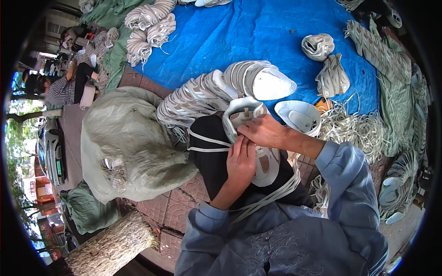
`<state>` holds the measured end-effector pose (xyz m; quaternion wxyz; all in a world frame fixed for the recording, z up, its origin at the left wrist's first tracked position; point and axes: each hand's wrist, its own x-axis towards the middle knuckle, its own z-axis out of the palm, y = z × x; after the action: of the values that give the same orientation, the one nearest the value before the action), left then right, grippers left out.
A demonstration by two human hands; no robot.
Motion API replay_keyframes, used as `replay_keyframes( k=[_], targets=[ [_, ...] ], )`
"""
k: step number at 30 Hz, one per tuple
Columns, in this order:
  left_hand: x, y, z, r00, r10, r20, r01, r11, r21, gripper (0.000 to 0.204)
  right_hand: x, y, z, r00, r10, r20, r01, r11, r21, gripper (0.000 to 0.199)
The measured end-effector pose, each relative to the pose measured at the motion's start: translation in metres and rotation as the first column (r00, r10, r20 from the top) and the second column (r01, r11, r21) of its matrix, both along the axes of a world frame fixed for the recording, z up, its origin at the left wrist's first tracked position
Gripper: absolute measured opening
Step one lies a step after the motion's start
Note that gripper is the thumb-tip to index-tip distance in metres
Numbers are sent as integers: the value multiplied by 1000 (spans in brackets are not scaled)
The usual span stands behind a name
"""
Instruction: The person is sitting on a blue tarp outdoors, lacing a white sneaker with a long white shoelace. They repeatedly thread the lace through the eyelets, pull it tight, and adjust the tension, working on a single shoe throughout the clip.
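Note:
A white and beige shoe upper [266, 171] lies across my black-clad lap, its padded collar facing away from me. My left hand [241, 161] is closed at the near side of its opening, fingertips pressed to the upper. My right hand [266, 134] meets it there in a pinch; whatever is between those fingertips is too small to make out. A white shoelace [209, 149] runs in two strands from beside the fingers over my left thigh. More loose laces [276, 195] drape over my lap below the right forearm.
Beyond my lap, a long row of nested shoe uppers [198, 99] lies by a blue tarp [207, 41]. A tangled lace pile [354, 131] sits right, near a white upper [298, 116]. A pale sack [133, 142] and tree trunk [113, 241] stand left; a person [64, 89] sits farther off.

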<state>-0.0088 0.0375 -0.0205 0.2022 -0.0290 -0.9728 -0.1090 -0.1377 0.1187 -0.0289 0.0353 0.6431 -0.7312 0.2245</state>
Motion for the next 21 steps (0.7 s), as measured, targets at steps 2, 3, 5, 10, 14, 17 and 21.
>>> replay_keyframes(
  k=[2,3,5,10,14,17,21],
  targets=[
    [0,-3,2,1000,-6,15,6,1000,30,35,-7,-4,-1,998,59,17,-58,997,-57,15],
    [0,-5,3,1000,-10,22,9,999,48,36,-8,-5,-1,998,71,1,-70,996,-50,15],
    [-1,-7,16,999,47,24,-46,998,-41,37,-9,-7,2,995,95,-26,-96,995,-38,16],
    [-4,-3,14,998,53,26,-51,996,-77,41,-10,-8,15,960,191,-205,-178,981,81,16],
    [-2,-3,17,999,0,49,1,1000,-19,43,-12,-10,30,913,298,-279,-265,953,149,15],
    [-5,-5,15,998,-21,62,19,999,33,41,-19,-9,38,881,356,-311,-306,931,199,13],
    [0,-5,10,998,-37,55,36,999,15,35,-36,5,31,917,294,-268,-224,938,263,9]
  ],
)
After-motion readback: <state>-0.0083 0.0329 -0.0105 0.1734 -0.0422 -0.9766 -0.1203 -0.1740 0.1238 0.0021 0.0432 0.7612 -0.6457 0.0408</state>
